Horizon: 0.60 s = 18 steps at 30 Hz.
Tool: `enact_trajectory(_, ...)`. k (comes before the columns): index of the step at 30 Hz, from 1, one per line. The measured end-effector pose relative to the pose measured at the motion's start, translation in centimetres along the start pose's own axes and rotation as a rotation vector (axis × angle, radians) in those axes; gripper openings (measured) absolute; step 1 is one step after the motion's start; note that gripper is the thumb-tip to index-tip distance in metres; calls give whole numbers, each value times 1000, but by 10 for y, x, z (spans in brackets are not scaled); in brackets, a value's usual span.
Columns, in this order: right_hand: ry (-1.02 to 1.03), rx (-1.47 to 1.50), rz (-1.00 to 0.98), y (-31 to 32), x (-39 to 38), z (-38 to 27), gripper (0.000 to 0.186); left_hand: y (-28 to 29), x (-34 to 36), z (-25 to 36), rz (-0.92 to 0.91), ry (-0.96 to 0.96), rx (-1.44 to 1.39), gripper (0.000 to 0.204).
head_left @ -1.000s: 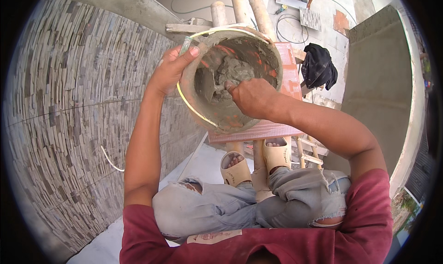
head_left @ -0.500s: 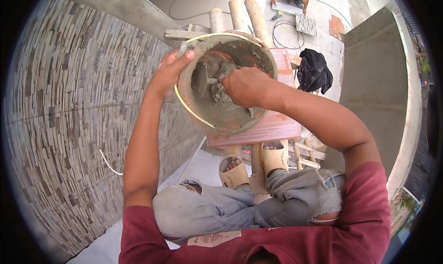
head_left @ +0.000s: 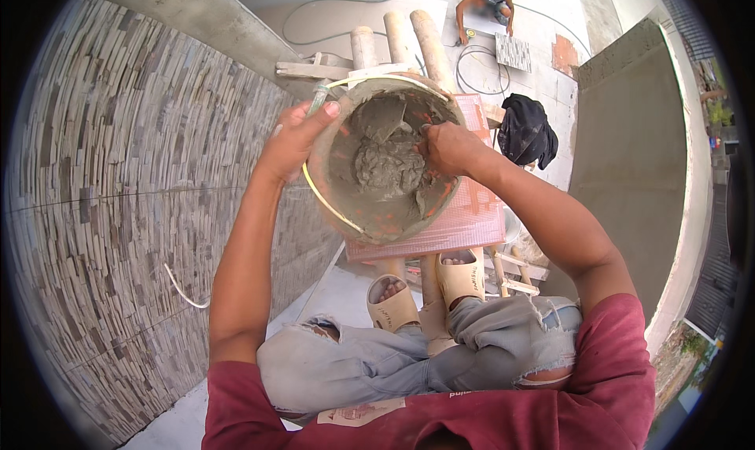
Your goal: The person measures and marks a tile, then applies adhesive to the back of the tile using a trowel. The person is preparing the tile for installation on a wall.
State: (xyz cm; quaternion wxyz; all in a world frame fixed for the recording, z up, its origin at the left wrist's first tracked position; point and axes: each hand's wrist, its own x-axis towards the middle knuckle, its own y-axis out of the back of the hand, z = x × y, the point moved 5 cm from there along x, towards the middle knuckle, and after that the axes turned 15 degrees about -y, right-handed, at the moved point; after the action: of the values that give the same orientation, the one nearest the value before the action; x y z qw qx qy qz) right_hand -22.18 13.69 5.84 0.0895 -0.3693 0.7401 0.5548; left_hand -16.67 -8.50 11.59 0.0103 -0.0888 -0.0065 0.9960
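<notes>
A mortar-smeared bucket (head_left: 333, 157) with a pale yellow handle stands in front of me, tipped somewhat so its inside shows. My left hand (head_left: 292, 145) is closed round its left rim, thumb over the edge, beside the handle's end. Inside, my right hand (head_left: 451, 149) grips a trowel, whose handle is mostly hidden by my fingers. The trowel's coated blade (head_left: 381, 119) lies toward the bucket's far side. A lump of wet grey mortar (head_left: 387, 167) sits in the middle, and more clings to the walls.
Beneath the bucket is a pinkish ribbed slab (head_left: 472, 228) over round poles (head_left: 430, 45). A stone-strip wall (head_left: 149, 167) rises on the left, a grey plastered panel (head_left: 629, 159) on the right. Black cloth (head_left: 528, 131) hangs nearby. Below, another person (head_left: 491, 5) crouches by a patterned tile (head_left: 513, 51).
My right hand has moved right, toward the bucket's right wall, and the trowel blade has shifted to the far side. The mortar lump is more exposed. My left hand keeps its hold.
</notes>
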Motion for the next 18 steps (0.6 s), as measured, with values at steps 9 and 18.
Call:
enact_trajectory(9, 145, -152, 219, 55, -75, 14, 31, -12, 5, 4, 71, -99, -37, 69)
enact_trajectory(18, -287, 270, -324, 4, -62, 68, 39, -25, -2, 4, 21, -112, 51, 59)
